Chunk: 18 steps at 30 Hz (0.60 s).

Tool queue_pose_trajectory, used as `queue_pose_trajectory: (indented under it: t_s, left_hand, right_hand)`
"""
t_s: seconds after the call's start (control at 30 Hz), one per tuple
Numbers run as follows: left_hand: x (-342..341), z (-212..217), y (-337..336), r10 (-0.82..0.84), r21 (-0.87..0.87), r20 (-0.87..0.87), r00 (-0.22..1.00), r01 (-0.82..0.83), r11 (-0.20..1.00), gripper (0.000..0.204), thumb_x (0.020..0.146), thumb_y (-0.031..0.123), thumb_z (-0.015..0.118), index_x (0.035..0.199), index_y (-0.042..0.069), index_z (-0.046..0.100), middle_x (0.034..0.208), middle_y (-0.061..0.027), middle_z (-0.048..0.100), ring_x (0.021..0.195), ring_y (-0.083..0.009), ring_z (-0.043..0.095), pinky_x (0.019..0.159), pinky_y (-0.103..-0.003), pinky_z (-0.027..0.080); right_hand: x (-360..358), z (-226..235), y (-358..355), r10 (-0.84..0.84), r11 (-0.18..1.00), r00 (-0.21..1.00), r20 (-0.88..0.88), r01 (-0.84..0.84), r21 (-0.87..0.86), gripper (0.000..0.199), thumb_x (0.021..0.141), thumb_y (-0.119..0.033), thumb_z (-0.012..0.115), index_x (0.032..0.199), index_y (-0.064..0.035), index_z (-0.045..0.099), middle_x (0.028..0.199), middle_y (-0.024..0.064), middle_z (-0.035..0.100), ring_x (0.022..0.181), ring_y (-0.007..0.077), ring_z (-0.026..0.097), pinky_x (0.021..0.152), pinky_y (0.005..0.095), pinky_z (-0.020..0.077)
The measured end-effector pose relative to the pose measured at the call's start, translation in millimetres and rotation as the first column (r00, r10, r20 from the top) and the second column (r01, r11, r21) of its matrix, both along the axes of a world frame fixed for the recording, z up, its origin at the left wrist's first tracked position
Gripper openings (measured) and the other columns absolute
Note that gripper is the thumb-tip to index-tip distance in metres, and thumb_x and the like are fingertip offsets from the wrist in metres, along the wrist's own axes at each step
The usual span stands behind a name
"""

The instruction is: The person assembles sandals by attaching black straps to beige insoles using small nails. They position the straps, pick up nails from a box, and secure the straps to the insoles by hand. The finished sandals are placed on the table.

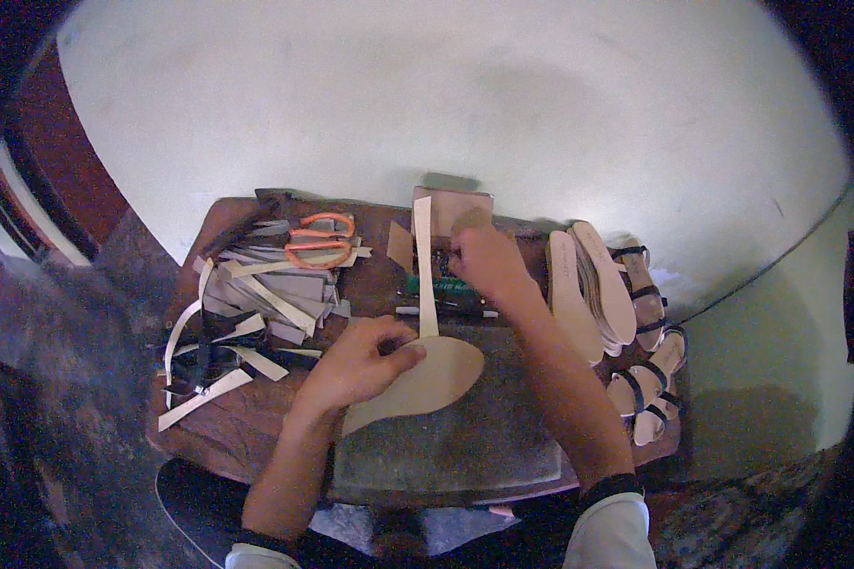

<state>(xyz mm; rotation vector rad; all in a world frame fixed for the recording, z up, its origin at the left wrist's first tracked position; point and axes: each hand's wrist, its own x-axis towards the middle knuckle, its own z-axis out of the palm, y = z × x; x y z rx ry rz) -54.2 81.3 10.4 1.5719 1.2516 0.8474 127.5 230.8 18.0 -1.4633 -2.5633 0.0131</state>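
A beige shoe insole (pixel 438 381) lies tilted over the dark work board, pinched between the thumb and fingers of my left hand (pixel 362 362). From its upper edge, close to my left thumb, a long pale strap strip (pixel 426 270) stretches away toward the wall. My right hand (pixel 489 261) is at an open cardboard box (pixel 455 206) with a green part and dark contents. Its fingers are curled together, and what they hold, if anything, is hidden. A pen-like stick (pixel 446 311) lies in front of the box.
Orange-handled scissors (pixel 321 239) rest on a heap of grey and cream strips (pixel 266 289) at the left. Black and pale straps (pixel 213 356) lie nearer. Stacked insoles (pixel 598 284) and strapped sandals (pixel 643 389) line the right edge. A wall (pixel 351 104) stands behind the table.
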Motion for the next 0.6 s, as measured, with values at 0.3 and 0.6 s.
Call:
queue_pose_trajectory:
  t_s: [0.3,0.6]
  left_hand:
    - [12.2,15.3,-8.2,-0.072,0.039,-0.080,0.994,0.075,0.996,0.026,0.081,0.023,0.064,0.091,-0.001,0.065,0.083,-0.0160,0.060,0.078,-0.0277,0.059,0.069,-0.037,0.045]
    - [24.1,19.1,-28.2,-0.086,0.327,-0.101,0.991,0.114,0.938,0.017,0.078,0.013,0.066,0.087,-0.001,0.061,0.075,-0.0140,0.054,0.069,-0.0301,0.056,0.059,-0.037,0.043]
  right_hand:
    - [49.8,24.6,-60.4,-0.179,0.903,0.693,-0.698,-0.167,-0.396,0.017,0.073,-0.013,0.074,0.085,-0.0040,0.065,0.083,0.0065,0.065,0.080,0.0151,0.061,0.073,0.0280,0.0482]
    - [73.9,24.2,-166.8,-0.164,0.899,0.526,-0.834,-0.268,-0.346,0.017,0.074,0.004,0.068,0.090,-0.0027,0.066,0.090,0.0062,0.063,0.086,0.0152,0.060,0.079,0.0268,0.0476]
